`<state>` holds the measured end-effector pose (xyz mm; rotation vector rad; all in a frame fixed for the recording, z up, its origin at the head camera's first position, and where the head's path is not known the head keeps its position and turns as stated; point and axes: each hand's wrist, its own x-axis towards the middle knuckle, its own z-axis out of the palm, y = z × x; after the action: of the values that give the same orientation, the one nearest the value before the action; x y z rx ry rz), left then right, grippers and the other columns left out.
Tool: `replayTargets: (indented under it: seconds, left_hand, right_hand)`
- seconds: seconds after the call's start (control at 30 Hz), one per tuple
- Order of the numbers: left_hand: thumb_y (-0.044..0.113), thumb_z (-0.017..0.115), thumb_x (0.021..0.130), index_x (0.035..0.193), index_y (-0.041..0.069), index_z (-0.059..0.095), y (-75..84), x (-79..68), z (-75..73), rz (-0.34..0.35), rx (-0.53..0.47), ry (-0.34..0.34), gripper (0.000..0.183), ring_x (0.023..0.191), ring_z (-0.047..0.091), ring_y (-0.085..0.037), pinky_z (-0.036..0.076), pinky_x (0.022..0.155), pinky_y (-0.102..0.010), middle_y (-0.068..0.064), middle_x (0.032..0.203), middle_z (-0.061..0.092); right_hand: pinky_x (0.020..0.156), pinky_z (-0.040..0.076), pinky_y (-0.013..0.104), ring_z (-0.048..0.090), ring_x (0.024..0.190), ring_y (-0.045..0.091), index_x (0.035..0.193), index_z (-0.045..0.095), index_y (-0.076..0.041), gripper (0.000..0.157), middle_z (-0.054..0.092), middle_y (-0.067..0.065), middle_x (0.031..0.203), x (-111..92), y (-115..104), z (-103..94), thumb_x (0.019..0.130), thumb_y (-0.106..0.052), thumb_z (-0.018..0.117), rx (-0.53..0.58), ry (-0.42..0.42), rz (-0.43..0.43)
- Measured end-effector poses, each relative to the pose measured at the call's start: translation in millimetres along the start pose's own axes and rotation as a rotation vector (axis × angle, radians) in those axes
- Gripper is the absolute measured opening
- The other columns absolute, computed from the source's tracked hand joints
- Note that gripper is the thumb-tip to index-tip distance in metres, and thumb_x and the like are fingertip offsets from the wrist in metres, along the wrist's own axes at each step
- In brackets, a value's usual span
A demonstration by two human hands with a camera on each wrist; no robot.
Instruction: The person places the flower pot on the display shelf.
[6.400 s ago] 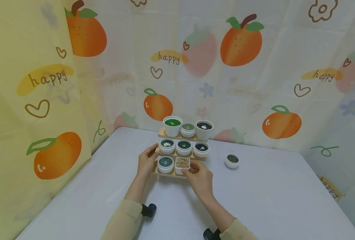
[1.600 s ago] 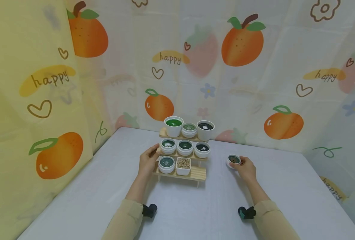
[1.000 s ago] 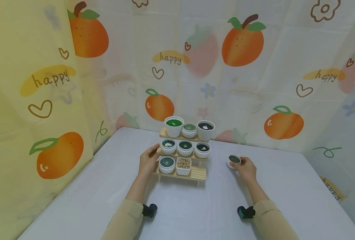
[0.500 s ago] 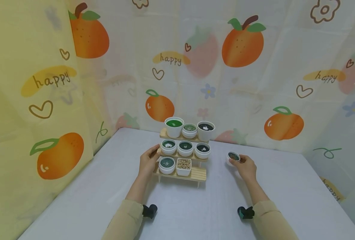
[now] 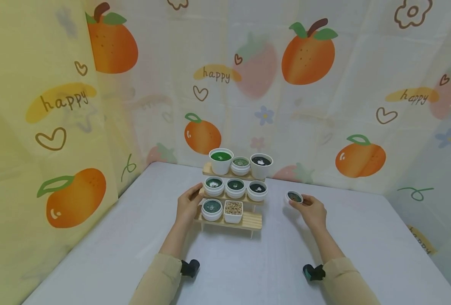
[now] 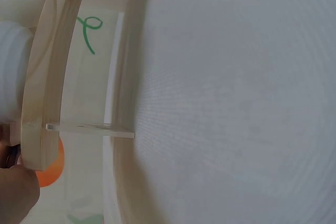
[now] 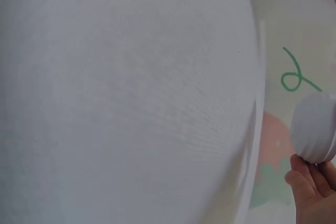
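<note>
My right hand (image 5: pixel 312 210) pinches a small round white pot (image 5: pixel 294 197) with a dark greenish top, held up off the table. In the right wrist view the pot's white side (image 7: pixel 313 128) shows above the fingertips. My left hand (image 5: pixel 188 205) grips the left end of a three-tier wooden stand (image 5: pixel 252 220) at its middle board. In the left wrist view the thumb (image 6: pixel 20 190) lies against the end of a wooden board (image 6: pixel 39 129). A square white pot of tan granules (image 5: pixel 233 211) and a round pot (image 5: pixel 212 210) share the bottom board, whose right end is bare.
Three round pots (image 5: pixel 235 188) line the middle board. On the top board stand a tall cup with a green top (image 5: pixel 221 162), a small pot (image 5: pixel 240 166) and a tall dark-topped cup (image 5: pixel 261 166). A printed curtain (image 5: pixel 305 118) hangs behind the white table (image 5: pixel 134 237).
My right hand left the square pot on the stand, took hold of the small round pot on the table and raised it, drifting slightly left. My left hand stayed at the stand.
</note>
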<state>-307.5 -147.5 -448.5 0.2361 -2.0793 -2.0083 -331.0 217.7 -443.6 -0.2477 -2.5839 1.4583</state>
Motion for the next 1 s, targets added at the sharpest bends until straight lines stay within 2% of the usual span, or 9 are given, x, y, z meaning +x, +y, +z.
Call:
replayTargets:
  seconds: [0.1, 0.27, 0.33, 0.73, 1.0]
  left_hand:
    - [0.004, 0.056, 0.097, 0.139, 0.003, 0.054, -1.1, 0.5, -0.2, -0.003, 0.004, 0.002, 0.042, 0.14, 0.048, -0.03, 0.041, 0.12, -0.041, -0.016, 0.148, 0.052]
    - [0.004, 0.055, 0.098, 0.139, 0.003, 0.054, -1.5, 0.3, 0.2, 0.003, 0.007, -0.003, 0.042, 0.14, 0.048, -0.031, 0.041, 0.119, -0.042, -0.017, 0.148, 0.052]
    - [0.003, 0.055, 0.098, 0.139, 0.002, 0.054, -1.6, 0.3, 0.3, 0.004, 0.007, -0.001, 0.042, 0.14, 0.048, -0.032, 0.041, 0.119, -0.042, -0.018, 0.148, 0.051]
    - [0.002, 0.055, 0.097, 0.138, 0.002, 0.055, 0.4, 0.0, 0.0, 0.0, -0.015, -0.002, 0.041, 0.14, 0.048, -0.031, 0.042, 0.119, -0.041, -0.018, 0.148, 0.052]
    - [0.002, 0.056, 0.097, 0.138, 0.002, 0.055, -0.5, 1.1, 0.0, 0.011, -0.021, -0.009, 0.041, 0.141, 0.047, -0.031, 0.04, 0.121, -0.04, -0.018, 0.149, 0.051]
  right_hand:
    - [0.099, 0.053, 0.037, 0.061, 0.123, 0.035, 0.137, 0.054, -0.001, 0.07, 0.062, 0.023, 0.135, -2.1, -0.7, -0.9, 0.085, -0.041, 0.077, -0.002, -0.012, -0.013]
    - [0.083, 0.05, 0.017, 0.065, 0.12, 0.03, 0.134, 0.059, -0.006, 0.068, 0.065, 0.019, 0.132, -7.8, -3.3, -1.5, 0.082, -0.045, 0.079, -0.028, -0.028, -0.04]
    - [0.079, 0.048, 0.013, 0.066, 0.118, 0.028, 0.132, 0.06, -0.007, 0.068, 0.067, 0.017, 0.131, -10.8, -5.2, -1.4, 0.08, -0.046, 0.079, -0.041, -0.036, -0.052]
    - [0.08, 0.05, 0.015, 0.067, 0.112, 0.023, 0.13, 0.062, -0.011, 0.063, 0.069, 0.014, 0.127, -31.6, -22.4, 2.6, 0.079, -0.043, 0.081, -0.035, -0.092, -0.085]
    - [0.076, 0.051, 0.013, 0.067, 0.097, 0.008, 0.126, 0.065, -0.01, 0.057, 0.072, 0.013, 0.121, -44.3, -25.7, 5.4, 0.078, -0.035, 0.083, -0.017, -0.118, -0.131]
